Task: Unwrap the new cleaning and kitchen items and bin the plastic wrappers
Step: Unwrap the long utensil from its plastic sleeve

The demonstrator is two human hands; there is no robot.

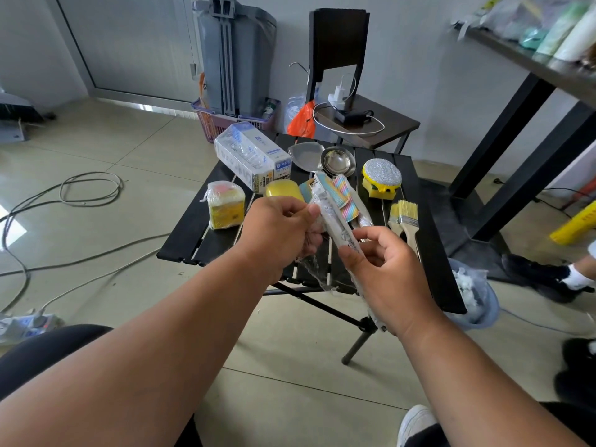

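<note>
Both hands work a long wrapped tool [335, 221] just above the near side of the desk [190, 240]: the left hand [277, 233] pinches its clear film, the right hand [383, 272] grips the shaft. A sharp tug could jerk the tool into the brushes [403, 221] beyond, or leave torn film [316, 272] dropping to the floor. Right of the desk, a blue bin [480, 314] holds crumpled wrappers. Behind the desk, a purple basket [209, 124] holds a grey folded thing.

Chair [342, 37] holds charger [351, 116]; cables [90, 188] cross floor.
</note>
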